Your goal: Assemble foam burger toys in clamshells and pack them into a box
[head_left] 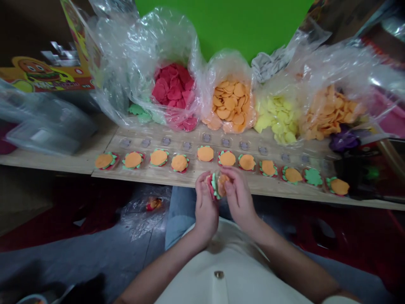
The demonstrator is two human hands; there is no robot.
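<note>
Centrally, the left hand and right hand grip a layered foam burger between their fingertips, apparently to seat its layers, below the row of assembled burgers on the wooden board.

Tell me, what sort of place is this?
It looks like a small workshop where toy burgers are put together by hand: plastic bags of coloured cut-out shapes, a row of little burgers on a wooden board, and a printed box showing a burger.
</note>
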